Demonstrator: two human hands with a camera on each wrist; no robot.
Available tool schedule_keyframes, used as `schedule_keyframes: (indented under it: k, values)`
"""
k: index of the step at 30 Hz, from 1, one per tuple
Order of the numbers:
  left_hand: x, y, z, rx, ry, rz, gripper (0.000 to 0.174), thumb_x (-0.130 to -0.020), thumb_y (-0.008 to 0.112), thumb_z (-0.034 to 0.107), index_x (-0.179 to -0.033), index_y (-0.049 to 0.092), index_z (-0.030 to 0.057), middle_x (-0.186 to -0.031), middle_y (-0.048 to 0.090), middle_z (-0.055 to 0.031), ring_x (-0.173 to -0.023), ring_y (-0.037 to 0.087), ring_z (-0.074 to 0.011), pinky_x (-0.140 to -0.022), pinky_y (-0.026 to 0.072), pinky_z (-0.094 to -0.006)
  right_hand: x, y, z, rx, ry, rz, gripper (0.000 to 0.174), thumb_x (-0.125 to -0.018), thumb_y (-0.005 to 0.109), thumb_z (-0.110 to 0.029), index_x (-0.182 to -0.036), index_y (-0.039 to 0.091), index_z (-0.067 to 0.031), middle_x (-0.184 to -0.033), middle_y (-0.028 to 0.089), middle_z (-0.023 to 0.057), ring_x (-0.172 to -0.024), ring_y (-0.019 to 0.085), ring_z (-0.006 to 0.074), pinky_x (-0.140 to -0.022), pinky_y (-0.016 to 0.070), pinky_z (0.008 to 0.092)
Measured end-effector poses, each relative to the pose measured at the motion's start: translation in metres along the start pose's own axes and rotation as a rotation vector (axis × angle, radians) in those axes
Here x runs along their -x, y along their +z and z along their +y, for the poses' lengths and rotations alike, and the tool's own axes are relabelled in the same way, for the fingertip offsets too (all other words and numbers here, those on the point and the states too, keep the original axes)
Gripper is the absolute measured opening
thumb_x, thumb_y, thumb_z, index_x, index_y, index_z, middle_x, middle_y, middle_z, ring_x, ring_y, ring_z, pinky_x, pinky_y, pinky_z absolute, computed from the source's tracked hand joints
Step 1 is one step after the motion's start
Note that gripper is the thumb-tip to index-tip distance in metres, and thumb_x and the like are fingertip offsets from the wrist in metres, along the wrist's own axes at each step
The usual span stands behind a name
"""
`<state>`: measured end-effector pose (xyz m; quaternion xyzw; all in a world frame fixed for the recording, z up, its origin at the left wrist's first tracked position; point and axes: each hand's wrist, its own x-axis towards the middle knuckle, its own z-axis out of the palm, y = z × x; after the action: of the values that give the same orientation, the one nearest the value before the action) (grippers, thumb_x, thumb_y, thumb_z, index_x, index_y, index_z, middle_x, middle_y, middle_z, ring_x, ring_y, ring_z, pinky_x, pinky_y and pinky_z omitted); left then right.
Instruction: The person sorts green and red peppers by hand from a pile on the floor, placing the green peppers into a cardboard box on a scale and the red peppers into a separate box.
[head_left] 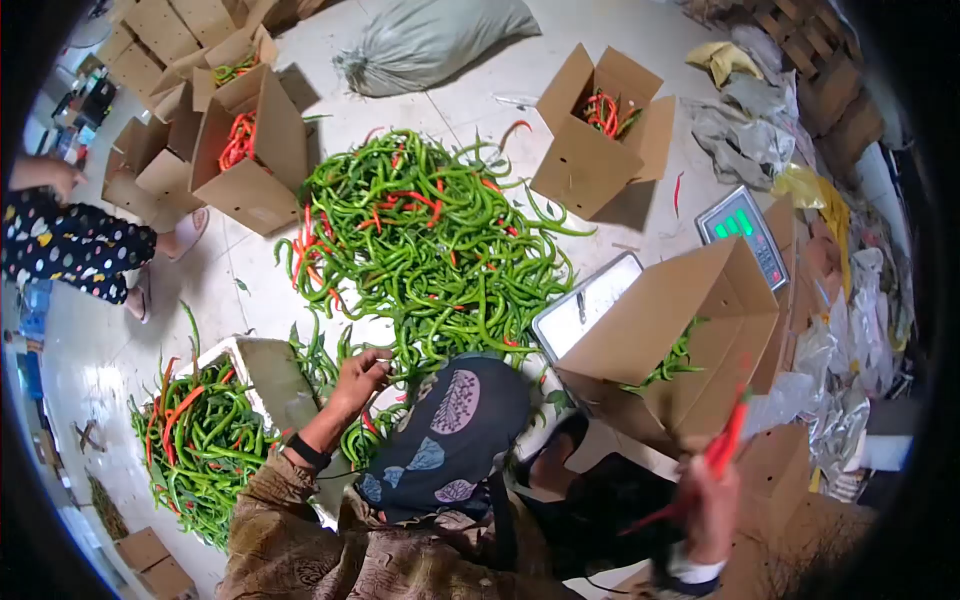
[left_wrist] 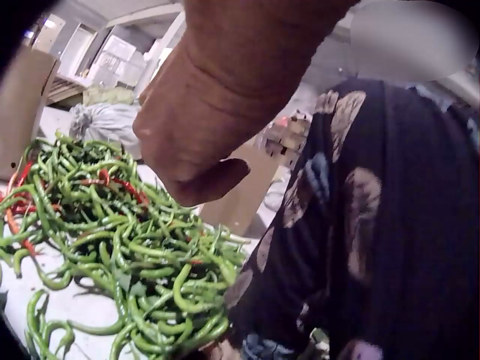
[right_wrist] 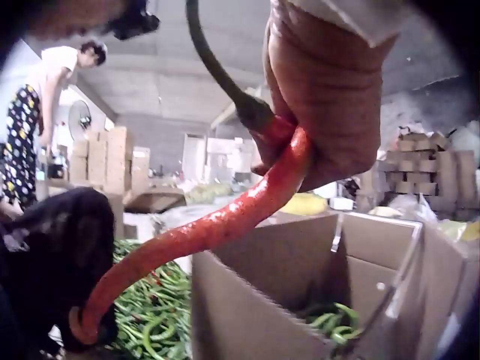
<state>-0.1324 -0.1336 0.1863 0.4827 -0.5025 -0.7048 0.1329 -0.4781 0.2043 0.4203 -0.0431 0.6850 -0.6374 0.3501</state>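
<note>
My right hand (head_left: 712, 500) grips a long red chili pepper (right_wrist: 217, 217), its green stem sticking up above the fist and its curved body hanging down to the left. An open cardboard box (head_left: 640, 330) stands just beyond this hand, with some green chili peppers (right_wrist: 334, 322) lying inside. My left hand (head_left: 362, 380) hovers at the near edge of a large heap of green chili peppers (head_left: 430, 240) mixed with red ones. Its fingers are loosely bent with nothing seen in them; in the left wrist view the thumb (left_wrist: 217, 184) shows and the other fingers are mostly hidden.
A white foam box (head_left: 265, 375) lies tipped at left beside spilled peppers (head_left: 205, 430). Cardboard boxes with red peppers stand at upper left (head_left: 255, 165) and upper right (head_left: 600, 140). A scale display (head_left: 740, 235), a stuffed sack (head_left: 440, 45) and a standing person (head_left: 75, 240) surround the heap.
</note>
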Motion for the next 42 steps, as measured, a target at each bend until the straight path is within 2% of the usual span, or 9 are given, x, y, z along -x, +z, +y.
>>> schedule_keyframes:
  k: [1, 5, 10, 12, 15, 19, 24, 29, 42]
  values:
    - [-0.016, 0.003, -0.020, 0.010, 0.016, -0.011, 0.022, -0.095, 0.055, 0.011, -0.114, 0.062, 0.0011, -0.086, 0.064, -0.0028, -0.069, 0.055, -0.0078, -0.062, 0.0452, -0.0230, 0.014, 0.023, 0.026, -0.263, -0.019, -0.153, 0.034, -0.093, 0.060, -0.016, -0.118, 0.059, 0.0073, -0.084, 0.067, 0.0074, -0.055, 0.052, 0.0070, -0.045, 0.0408, 0.0242]
    - [-0.074, 0.025, -0.037, -0.032, -0.007, -0.094, 0.022, -0.097, 0.056, 0.016, -0.113, 0.062, 0.0008, -0.089, 0.066, -0.0032, -0.077, 0.061, -0.0113, -0.069, 0.0495, -0.0267, -0.023, 0.113, 0.080, 0.039, 0.464, -0.241, 0.035, -0.094, 0.061, -0.020, -0.122, 0.061, 0.0020, -0.090, 0.068, 0.0062, -0.067, 0.059, 0.0092, -0.056, 0.0436, 0.0233]
    - [-0.134, 0.053, -0.030, -0.330, 0.181, -0.103, 0.021, -0.095, 0.056, 0.011, -0.111, 0.061, -0.0007, -0.087, 0.065, -0.0043, -0.078, 0.061, -0.0175, -0.071, 0.0495, -0.0317, -0.097, 0.158, 0.160, 0.016, 0.416, -0.225, 0.033, -0.093, 0.061, -0.019, -0.121, 0.059, -0.0016, -0.085, 0.060, 0.0019, -0.075, 0.056, 0.0114, -0.066, 0.0437, 0.0246]
    - [-0.153, 0.057, -0.036, -0.790, 0.653, 0.012, 0.024, -0.087, 0.061, 0.007, -0.110, 0.062, 0.0004, -0.090, 0.066, -0.0109, -0.083, 0.062, -0.0306, -0.073, 0.0501, -0.0377, -0.112, 0.157, 0.207, 0.066, 0.425, -0.133, 0.030, -0.093, 0.062, -0.020, -0.117, 0.060, -0.0020, -0.084, 0.058, 0.0006, -0.075, 0.055, 0.0108, -0.066, 0.0429, 0.0245]
    - [-0.166, 0.079, -0.015, -0.999, 0.830, 0.136, 0.027, -0.079, 0.068, 0.008, -0.105, 0.065, 0.0035, -0.095, 0.064, -0.0154, -0.089, 0.059, -0.0391, -0.074, 0.0496, -0.0422, -0.122, 0.140, 0.275, 0.127, 0.428, -0.032, 0.023, -0.093, 0.064, -0.020, -0.108, 0.062, -0.0027, -0.082, 0.057, -0.0013, -0.074, 0.052, 0.0087, -0.066, 0.0418, 0.0254]
    - [-0.198, 0.069, -0.041, -1.184, 0.610, 0.006, 0.029, -0.076, 0.069, 0.010, -0.104, 0.065, 0.0064, -0.100, 0.060, -0.0118, -0.096, 0.056, -0.0343, -0.079, 0.0486, -0.0414, -0.128, 0.127, 0.307, 0.175, 0.518, -0.027, 0.021, -0.093, 0.064, -0.018, -0.107, 0.063, -0.0024, -0.085, 0.061, 0.0009, -0.075, 0.054, 0.0096, -0.068, 0.0436, 0.0260]
    - [-0.183, 0.043, 0.001, -0.802, 0.740, 0.108, 0.019, -0.081, 0.068, 0.003, -0.098, 0.059, 0.0032, -0.092, 0.063, -0.0137, -0.083, 0.060, -0.0343, -0.072, 0.0483, -0.0391, -0.135, 0.149, 0.265, 0.043, 0.494, 0.055, 0.022, -0.093, 0.065, -0.017, -0.108, 0.063, -0.0010, -0.087, 0.063, 0.0027, -0.075, 0.055, 0.0105, -0.070, 0.0443, 0.0253]
    - [-0.137, 0.012, 0.091, -0.284, 0.656, 0.404, 0.015, -0.095, 0.057, 0.007, -0.109, 0.056, 0.0014, -0.099, 0.060, -0.0026, -0.082, 0.056, -0.0117, -0.075, 0.0466, -0.0255, -0.145, 0.165, 0.227, 0.042, 0.370, -0.088, 0.024, -0.092, 0.062, -0.019, -0.106, 0.064, 0.0010, -0.091, 0.064, 0.0076, -0.077, 0.056, 0.0148, -0.073, 0.0449, 0.0301]
    - [-0.120, 0.056, 0.081, 0.498, 0.206, -0.072, 0.023, -0.095, 0.061, 0.015, -0.114, 0.055, 0.0044, -0.111, 0.062, -0.0091, -0.099, 0.061, -0.0176, -0.085, 0.0509, -0.0310, -0.158, 0.189, 0.189, -0.157, 0.471, -0.371, 0.037, -0.097, 0.053, -0.019, -0.127, 0.054, 0.0026, -0.114, 0.065, 0.0118, -0.091, 0.061, 0.0152, -0.079, 0.0464, 0.0279]
